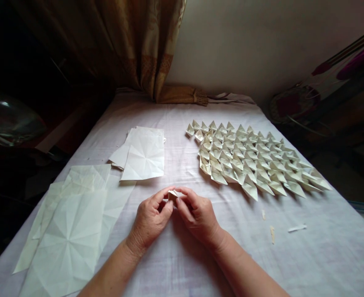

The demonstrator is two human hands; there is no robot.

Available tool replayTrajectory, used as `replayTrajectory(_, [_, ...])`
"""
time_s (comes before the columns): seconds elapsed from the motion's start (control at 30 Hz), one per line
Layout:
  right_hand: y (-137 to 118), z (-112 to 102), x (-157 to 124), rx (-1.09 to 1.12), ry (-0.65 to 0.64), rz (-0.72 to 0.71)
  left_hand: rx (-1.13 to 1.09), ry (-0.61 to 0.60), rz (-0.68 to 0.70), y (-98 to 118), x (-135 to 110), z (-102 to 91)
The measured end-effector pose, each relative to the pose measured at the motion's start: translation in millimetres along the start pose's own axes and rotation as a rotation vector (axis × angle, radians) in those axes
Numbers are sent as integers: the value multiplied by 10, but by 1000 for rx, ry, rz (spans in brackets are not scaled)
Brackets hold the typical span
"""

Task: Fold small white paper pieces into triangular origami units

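Note:
My left hand and my right hand meet at the middle of the white cloth-covered table. Both pinch one small folded piece of white paper between thumbs and fingertips, just above the cloth. Most of that piece is hidden by my fingers. To the right of my hands lie several rows of small folded paper boats, packed close together.
A stack of creased white sheets lies behind my left hand. Larger creased sheets lie at the near left edge. Small paper scraps sit at the right. A brown curtain hangs behind the table against a pale wall.

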State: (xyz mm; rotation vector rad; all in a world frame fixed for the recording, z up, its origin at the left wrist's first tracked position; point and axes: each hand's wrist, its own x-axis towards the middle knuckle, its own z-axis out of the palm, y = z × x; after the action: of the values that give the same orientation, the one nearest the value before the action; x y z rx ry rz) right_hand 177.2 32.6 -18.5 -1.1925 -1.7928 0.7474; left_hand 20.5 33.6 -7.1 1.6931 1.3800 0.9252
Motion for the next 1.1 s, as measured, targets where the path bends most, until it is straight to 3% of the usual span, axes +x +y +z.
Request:
replayTrajectory(0.1, [-18,-6,-8,-118,2,-31,75,38,45,2,-16,16])
replayTrajectory(0.2, [-34,-19,-10,-166,19,-40,88,36,4,12,-37,26])
replayTrajectory(0.33, [-32,-16,-11,-96,68,-37,14,20,-68,20,-54,36])
replayTrajectory(0.63, [44,24,-3,170,108,62,-43,73,-68,-7,-49,39])
replayTrajectory(1.1, [-38,4,16,130,85,109,-171,7,-143,1,-37,2])
